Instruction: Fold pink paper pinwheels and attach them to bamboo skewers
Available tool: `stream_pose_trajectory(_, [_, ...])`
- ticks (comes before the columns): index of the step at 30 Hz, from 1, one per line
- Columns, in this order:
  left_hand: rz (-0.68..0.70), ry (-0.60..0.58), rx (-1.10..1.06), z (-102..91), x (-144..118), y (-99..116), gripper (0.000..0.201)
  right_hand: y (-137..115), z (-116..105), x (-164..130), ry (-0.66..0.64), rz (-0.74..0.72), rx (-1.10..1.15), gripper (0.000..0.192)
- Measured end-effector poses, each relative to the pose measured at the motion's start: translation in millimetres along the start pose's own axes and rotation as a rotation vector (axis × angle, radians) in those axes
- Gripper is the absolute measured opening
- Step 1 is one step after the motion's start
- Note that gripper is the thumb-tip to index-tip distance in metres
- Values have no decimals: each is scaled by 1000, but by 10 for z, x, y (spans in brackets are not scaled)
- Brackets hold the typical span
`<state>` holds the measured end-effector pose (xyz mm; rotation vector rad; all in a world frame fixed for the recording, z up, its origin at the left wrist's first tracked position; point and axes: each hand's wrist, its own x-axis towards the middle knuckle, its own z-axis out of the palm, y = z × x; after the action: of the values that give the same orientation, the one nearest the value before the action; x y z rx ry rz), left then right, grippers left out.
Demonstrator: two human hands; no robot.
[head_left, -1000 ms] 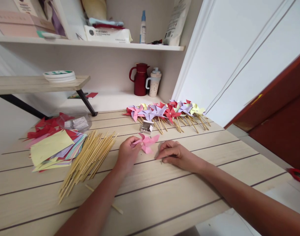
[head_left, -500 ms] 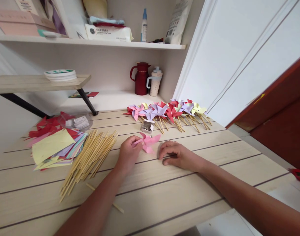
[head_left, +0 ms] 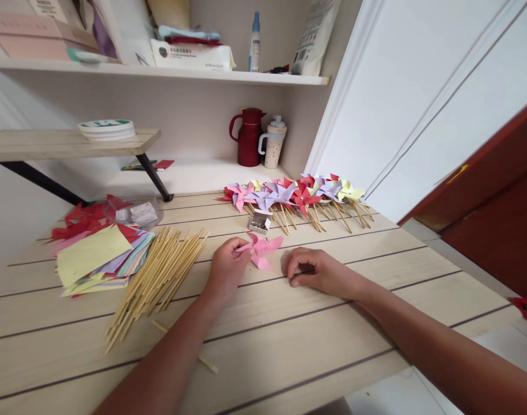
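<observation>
My left hand [head_left: 229,265] pinches one blade of a pink paper pinwheel [head_left: 263,249] between thumb and fingers, just above the table. To its right, my right hand [head_left: 315,270] rests low on the tabletop, apart from the pinwheel. Its fingers curl down and the thumb tip comes close to them. Anything between those tips is too small or hidden to make out. Right behind the pinwheel stands a small open box [head_left: 260,221] with small metallic pieces in it.
Finished pinwheels [head_left: 284,196] on sticks lie along the table's back. Left of my hands are a pile of thin wooden sticks [head_left: 155,282], coloured paper sheets [head_left: 93,256] and red cut paper [head_left: 79,222]. One loose stick [head_left: 208,364] lies by my left forearm. A red jug [head_left: 249,138] stands behind.
My right hand has shifted slightly right, and its thumb and fingertips have drawn closer together. My left hand keeps hold of the pink pinwheel almost unmoved.
</observation>
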<state>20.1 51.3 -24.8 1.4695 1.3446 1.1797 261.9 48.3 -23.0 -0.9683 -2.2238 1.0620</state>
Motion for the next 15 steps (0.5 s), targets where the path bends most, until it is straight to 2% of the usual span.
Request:
stream_pose_trajectory(4, [6, -1, -1, -5, -2, 1, 12, 18, -7, -25, 30, 54, 3, 18])
stream_pose_trajectory(9, [12, 2, -5, -1, 4, -11, 11, 16, -16, -38, -8, -16, -4, 15])
stream_pose_trajectory(15, [14, 5, 8, 2, -8, -8, 11, 15, -32, -111, -18, 2, -12, 13])
